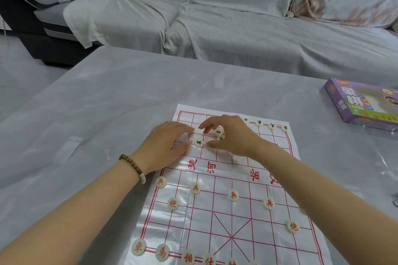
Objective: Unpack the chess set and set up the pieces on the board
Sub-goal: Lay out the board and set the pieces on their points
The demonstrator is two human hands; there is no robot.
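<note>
A white plastic xiangqi board sheet (224,217) with red lines lies on the table. Round cream pieces with red characters (195,188) stand in rows on its near half. Black-lettered pieces (271,126) line the far right edge. My left hand (165,142) lies flat on the far left of the sheet, fingers straight, thumb beside a black-lettered piece (199,142). My right hand (228,135) hovers over a small cluster of black pieces (218,132), fingers curled down; whether it grips one I cannot tell.
The purple chess box (364,101) lies at the table's right edge, with clear plastic wrapping (385,157) near it. A sofa under grey covers (237,28) stands behind the grey table (107,114).
</note>
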